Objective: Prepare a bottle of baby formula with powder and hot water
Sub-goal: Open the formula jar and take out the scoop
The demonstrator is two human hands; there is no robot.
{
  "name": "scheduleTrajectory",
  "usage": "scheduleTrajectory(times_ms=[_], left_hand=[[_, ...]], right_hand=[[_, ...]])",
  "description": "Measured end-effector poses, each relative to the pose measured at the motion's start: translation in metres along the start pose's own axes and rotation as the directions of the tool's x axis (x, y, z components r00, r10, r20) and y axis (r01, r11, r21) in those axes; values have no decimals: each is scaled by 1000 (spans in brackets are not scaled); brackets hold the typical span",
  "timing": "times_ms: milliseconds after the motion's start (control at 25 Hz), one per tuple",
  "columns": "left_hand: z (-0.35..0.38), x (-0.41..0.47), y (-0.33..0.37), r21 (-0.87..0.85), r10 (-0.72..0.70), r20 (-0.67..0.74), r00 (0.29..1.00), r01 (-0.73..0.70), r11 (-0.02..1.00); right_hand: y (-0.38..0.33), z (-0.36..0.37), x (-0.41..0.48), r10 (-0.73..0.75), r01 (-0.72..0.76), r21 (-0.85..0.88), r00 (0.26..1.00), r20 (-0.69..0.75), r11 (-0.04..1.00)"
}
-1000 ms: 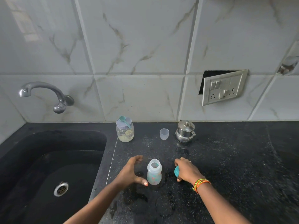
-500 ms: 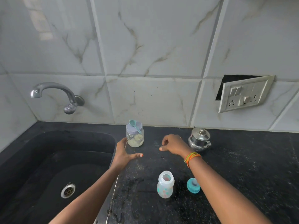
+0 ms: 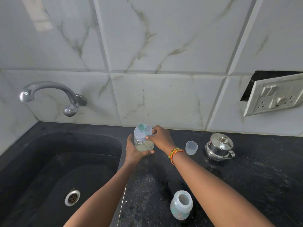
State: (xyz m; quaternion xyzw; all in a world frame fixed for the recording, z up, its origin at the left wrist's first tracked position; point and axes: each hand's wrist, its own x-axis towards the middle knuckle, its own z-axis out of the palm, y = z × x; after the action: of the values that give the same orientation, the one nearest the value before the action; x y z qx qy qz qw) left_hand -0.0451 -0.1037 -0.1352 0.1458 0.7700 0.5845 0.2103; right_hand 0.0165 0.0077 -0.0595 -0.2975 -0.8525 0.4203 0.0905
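A clear powder jar [image 3: 142, 145] with a lilac lid and pale powder inside stands at the back of the black counter [image 3: 254, 185]. A teal scoop [image 3: 141, 128] lies on the lid. My left hand [image 3: 133, 151] wraps around the jar's lower body. My right hand [image 3: 159, 136] pinches the scoop's handle at the lid's edge. The baby bottle [image 3: 181, 204], open at the top, stands near the front, between my forearms. A small clear cap [image 3: 191, 147] and a steel kettle [image 3: 218, 147] stand to the right of the jar.
A black sink [image 3: 57, 169] with a drain fills the left side, under a chrome tap [image 3: 49, 94] on the marble tile wall. A loose white switch plate [image 3: 275, 95] hangs at the right. The teal bottle ring is hidden behind my right forearm.
Both hands left the bottle area and reached back to the jar. My left hand now grips the jar and my right hand pinches the scoop handle on its lid.
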Motion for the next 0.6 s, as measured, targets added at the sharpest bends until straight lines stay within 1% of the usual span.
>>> scheduleTrajectory(times_ms=[120, 240, 320, 400, 480, 600], left_hand=[[3, 10, -2, 12, 26, 17, 1000, -27, 1000], [6, 13, -1, 10, 34, 23, 999, -34, 999], [7, 14, -3, -9, 31, -7, 1000, -31, 999], [7, 9, 0, 22, 53, -27, 998, -52, 998], [9, 1, 6, 99, 82, -32, 996, -78, 992], [11, -17, 9, 156, 141, 5, 990, -140, 978]], right_hand=[[3, 8, 4, -27, 27, -7, 1000, 1, 1000], [3, 6, 5, -78, 78, 37, 997, -4, 996], [2, 3, 4, -102, 107, 62, 992, -77, 992], [2, -2, 3, -86, 102, 72, 975, -206, 992], [4, -8, 1, -74, 86, 32, 961, -267, 996], [3, -11, -3, -102, 81, -102, 969, -224, 992]])
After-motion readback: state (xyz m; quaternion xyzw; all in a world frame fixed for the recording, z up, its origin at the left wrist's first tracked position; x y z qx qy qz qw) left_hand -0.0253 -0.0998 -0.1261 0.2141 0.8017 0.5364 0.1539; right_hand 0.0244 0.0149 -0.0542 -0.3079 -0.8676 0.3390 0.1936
